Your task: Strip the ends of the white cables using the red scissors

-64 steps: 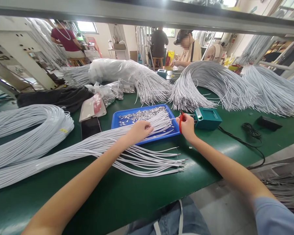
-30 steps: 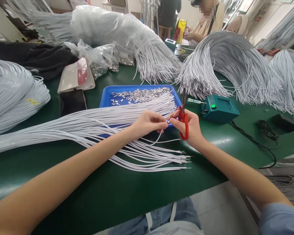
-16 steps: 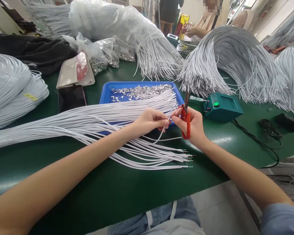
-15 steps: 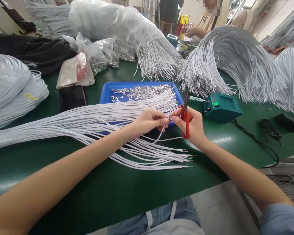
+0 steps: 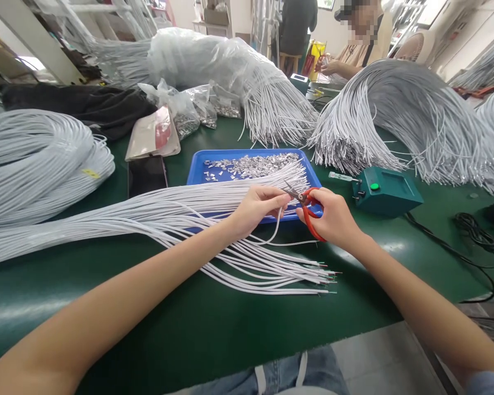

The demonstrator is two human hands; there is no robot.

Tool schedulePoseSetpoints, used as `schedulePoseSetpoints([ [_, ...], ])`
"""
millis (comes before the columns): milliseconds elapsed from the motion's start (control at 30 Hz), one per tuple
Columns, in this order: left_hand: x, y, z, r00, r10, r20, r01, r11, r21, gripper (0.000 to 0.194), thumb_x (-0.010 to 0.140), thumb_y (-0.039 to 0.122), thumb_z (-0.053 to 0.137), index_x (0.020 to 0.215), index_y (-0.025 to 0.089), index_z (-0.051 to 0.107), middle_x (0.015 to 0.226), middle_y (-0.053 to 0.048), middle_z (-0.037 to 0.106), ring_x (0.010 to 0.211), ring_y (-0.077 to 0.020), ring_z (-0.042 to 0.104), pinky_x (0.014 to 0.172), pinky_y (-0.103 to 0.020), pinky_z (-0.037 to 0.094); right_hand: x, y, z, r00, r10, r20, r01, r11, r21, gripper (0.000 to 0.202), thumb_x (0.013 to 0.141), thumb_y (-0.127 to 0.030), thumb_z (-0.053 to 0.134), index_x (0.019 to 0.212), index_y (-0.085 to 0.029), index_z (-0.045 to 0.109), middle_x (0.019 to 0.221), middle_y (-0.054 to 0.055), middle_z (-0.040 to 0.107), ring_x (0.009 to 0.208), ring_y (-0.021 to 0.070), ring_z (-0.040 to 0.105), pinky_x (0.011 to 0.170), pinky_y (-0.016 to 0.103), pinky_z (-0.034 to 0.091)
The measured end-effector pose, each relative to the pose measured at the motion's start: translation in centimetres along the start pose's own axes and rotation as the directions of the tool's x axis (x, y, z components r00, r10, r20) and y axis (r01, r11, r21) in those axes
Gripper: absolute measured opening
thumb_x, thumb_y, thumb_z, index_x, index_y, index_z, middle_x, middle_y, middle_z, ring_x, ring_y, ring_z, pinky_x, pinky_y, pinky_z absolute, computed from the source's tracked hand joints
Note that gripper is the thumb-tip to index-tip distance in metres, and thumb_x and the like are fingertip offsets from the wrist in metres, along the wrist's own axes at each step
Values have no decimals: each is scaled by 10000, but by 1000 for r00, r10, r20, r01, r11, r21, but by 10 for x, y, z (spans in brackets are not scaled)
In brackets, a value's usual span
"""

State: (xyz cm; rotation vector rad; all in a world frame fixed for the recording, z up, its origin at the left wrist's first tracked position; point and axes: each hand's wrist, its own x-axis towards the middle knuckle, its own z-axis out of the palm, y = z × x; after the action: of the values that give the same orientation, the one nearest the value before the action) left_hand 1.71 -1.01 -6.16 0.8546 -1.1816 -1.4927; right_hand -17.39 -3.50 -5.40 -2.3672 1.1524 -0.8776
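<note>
Over the front of a blue tray, my left hand pinches the end of a white cable, which hangs down in a curve below the fingers. My right hand grips red-handled scissors. Their parted blades point up and left, right beside my left fingertips; the cable's tip is too small to make out. A bundle of white cables runs from the left, one part resting on the tray. Other cable ends with thin coloured wires lie on the table below my hands. Small metal pieces fill the tray's back.
A green device with a lit button stands at the right, its black cord beyond. Large cable bundles line the back. Coiled cable, a phone and plastic bags sit left. A person sits across.
The scissors have swung from upright across my right palm to pointing left, blades parted, by my left fingers. My right fingertips have left the cable end. The camera view has shifted.
</note>
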Motion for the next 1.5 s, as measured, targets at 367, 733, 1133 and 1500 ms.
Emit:
schedulePoseSetpoints([
  [367, 2, -3, -2, 999, 37, 19, -39, 995, 90, 247, 689, 336, 769, 729, 96, 724, 567, -6, 578, 534, -79, 489, 521, -201, 406, -3, -2, 2, 999, 0, 34, 0, 1000, -2, 115, 729, -288, 621, 771, -195, 568, 776, 50, 610, 717, 206, 560, 628, 303, 421],
  [733, 0, 0, -2, 995, 91, 46, -98, 979, 181, 186, 737, 285, 728, 743, 100, 729, 639, -30, 617, 568, -87, 484, 546, -210, 392, -2, -8, -2, 995, 21, 98, -27, 998, 60, 109, 744, -274, 628, 705, -180, 590, 680, 22, 585, 668, 177, 529, 616, 282, 402],
  [1133, 0, -1, -6, 986, 158, -56, -153, 984, 91, 200, 775, 315, 717, 723, 123, 702, 587, 1, 574, 566, -85, 510, 559, -196, 428, 1, -9, -11, 977, 169, 128, -161, 984, -72, 173, 756, -291, 601, 644, -169, 550, 651, 23, 602, 595, 146, 478, 566, 269, 337],
  [1500, -3, -6, -2, 997, 53, 52, -55, 998, 42, 264, 599, 282, 853, 671, 85, 692, 639, -32, 663, 481, -103, 599, 510, -207, 477, 3, -14, -6, 976, 193, -97, -116, 848, 516, 128, 713, -275, 611, 700, -179, 528, 800, 55, 681, 679, 162, 567, 641, 276, 438],
])
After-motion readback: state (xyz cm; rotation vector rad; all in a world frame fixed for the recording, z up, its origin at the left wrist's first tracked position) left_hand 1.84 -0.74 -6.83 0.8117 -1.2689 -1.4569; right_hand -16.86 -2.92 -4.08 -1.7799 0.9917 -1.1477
